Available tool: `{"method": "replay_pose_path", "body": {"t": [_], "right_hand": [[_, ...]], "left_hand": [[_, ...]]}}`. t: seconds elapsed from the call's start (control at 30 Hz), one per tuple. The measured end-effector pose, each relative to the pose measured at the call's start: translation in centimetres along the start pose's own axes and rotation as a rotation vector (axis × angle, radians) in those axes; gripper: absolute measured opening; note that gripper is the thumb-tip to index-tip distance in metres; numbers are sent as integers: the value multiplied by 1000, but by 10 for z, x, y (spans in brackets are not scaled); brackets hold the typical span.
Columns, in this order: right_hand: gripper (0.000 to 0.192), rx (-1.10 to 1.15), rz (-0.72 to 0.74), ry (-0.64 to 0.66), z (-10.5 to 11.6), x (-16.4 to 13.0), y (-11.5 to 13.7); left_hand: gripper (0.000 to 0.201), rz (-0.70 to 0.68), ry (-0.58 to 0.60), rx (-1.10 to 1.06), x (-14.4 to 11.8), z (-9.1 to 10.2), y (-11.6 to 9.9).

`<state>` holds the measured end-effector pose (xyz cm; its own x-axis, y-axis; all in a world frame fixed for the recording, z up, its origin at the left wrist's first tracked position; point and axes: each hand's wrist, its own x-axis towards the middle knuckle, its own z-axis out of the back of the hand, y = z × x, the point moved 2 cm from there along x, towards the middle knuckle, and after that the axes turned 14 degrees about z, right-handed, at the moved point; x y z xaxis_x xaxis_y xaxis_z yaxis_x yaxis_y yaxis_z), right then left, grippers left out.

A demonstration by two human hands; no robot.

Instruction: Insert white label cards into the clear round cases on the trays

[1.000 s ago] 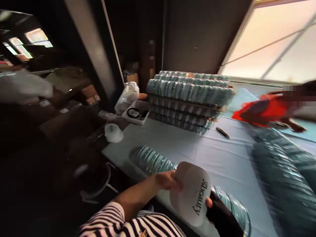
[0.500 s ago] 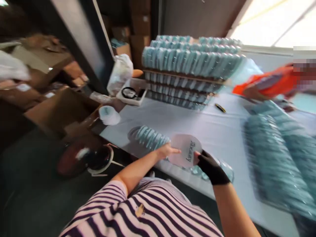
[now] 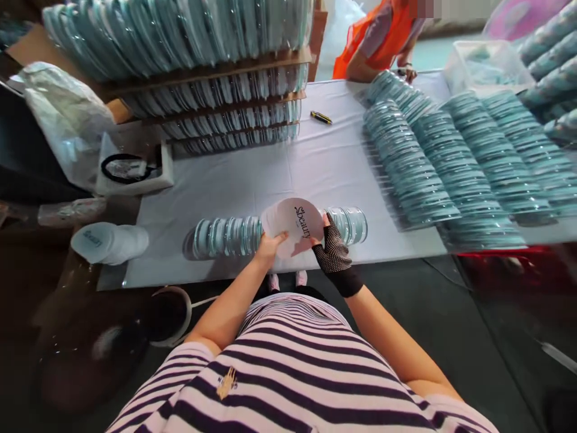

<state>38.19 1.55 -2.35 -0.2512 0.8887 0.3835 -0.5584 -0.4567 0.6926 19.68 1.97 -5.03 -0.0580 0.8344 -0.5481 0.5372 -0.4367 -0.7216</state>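
A white round card printed "beauty", seemingly the top of a small stack, is held over the table's near edge. My left hand grips its left lower rim, thumb on the face. On the opposite side, my right hand, in a black dotted fingerless glove, pinches the right rim. Behind the cards runs a row of clear-wrapped teal round pieces, with its left part and right part showing; the cards hide its middle.
More white printed round cards lie at the table's left corner. Tiers of wrapped teal pieces rise at the back left beside a white box. A yellow-black cutter lies mid-table. Teal rows fill the right; a person in an orange vest stands behind.
My view has swung right and down, bringing more teal rows and a plastic bin into sight. Both hands still hold the round cards, now tilted differently.
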Motion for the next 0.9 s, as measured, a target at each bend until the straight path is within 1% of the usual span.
{"method": "replay_pose_path", "body": {"t": [0.07, 0.1, 0.13, 0.17, 0.2, 0.23, 0.27, 0.3, 0.33, 0.37, 0.4, 0.43, 0.5, 0.53, 0.6, 0.67, 0.7, 0.77, 0.83, 0.9], "right_hand": [[61, -12, 57, 22, -1, -13, 8], [56, 23, 32, 54, -2, -16, 9], [52, 68, -36, 83, -1, -18, 8], [50, 112, -138, 85, 2, -19, 3], [50, 143, -257, 47, 10, -20, -6], [52, 150, -370, -32, 21, -22, -17], [55, 123, -460, -139, 37, -26, -30], [57, 59, -516, -238, 56, -31, -43], [59, -39, -546, -294, 75, -39, -56], [57, -159, -563, -289, 94, -48, -68], [54, -281, -571, -222, 109, -58, -78], [50, -386, -569, -118, 122, -68, -87], [42, -504, -538, 121, 134, -86, -98], [39, -528, -519, 216, 135, -92, -101], [36, -549, -500, 350, 132, -98, -103], [35, -562, -516, 434, 128, -95, -103], [34, -564, -524, 462, 127, -91, -104], [33, -551, -531, 511, 126, -78, -110], [31, -520, -534, 551, 123, -61, -120], [30, -473, -534, 605, 115, -41, -133]], "left_hand": [[55, 47, 0, -12, 4, -8, 13], [51, 84, 5, -20, 5, -13, 19], [47, 119, 16, -31, 5, -18, 26], [46, 148, 25, -46, 4, -24, 32], [45, 169, 28, -65, 3, -30, 36], [45, 182, 21, -85, 3, -36, 39], [45, 188, 11, -106, 4, -42, 41], [44, 195, -1, -128, 7, -49, 41], [43, 200, -14, -153, 12, -57, 40], [42, 203, -19, -179, 19, -66, 38], [41, 204, -16, -204, 28, -78, 36], [39, 208, -9, -226, 38, -90, 35], [34, 223, 21, -253, 61, -121, 34], [32, 232, 45, -263, 73, -138, 36], [28, 260, 114, -276, 94, -171, 43], [27, 306, 173, -283, 112, -198, 54], [27, 339, 179, -283, 119, -208, 60], [28, 400, 139, -282, 130, -217, 71], [30, 443, 67, -289, 137, -215, 78], [32, 458, 24, -300, 140, -209, 81]]}}
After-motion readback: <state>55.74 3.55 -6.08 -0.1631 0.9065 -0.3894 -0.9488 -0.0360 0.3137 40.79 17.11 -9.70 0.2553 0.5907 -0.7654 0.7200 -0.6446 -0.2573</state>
